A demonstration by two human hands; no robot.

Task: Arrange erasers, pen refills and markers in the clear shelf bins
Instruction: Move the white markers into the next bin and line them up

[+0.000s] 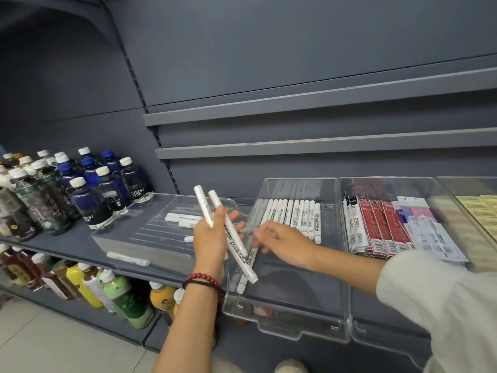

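Head view: the left hand (211,239) grips two white markers (240,250), fingers curled round them, above the middle clear bin (285,327). The right hand (281,244) reaches down to loose markers (243,282) in that bin; whether its fingers pinch one I cannot tell. A marker row (293,214) lines the bin's back.
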